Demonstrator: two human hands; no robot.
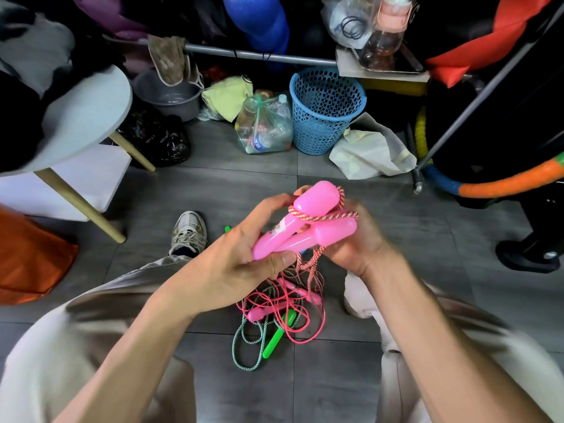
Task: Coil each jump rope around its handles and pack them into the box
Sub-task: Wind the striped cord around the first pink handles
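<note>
The left hand curls round two pink handles; the right hand grips their far side, fingers hidden. Pink-white rope loops them, above a floor tangle of ropes. The handle sticker is unreadable.

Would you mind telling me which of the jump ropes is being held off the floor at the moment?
The rope with the fat pink handles, gripped by both hands; the thin pink rope and green-handled rope lie tangled on the floor.
</note>
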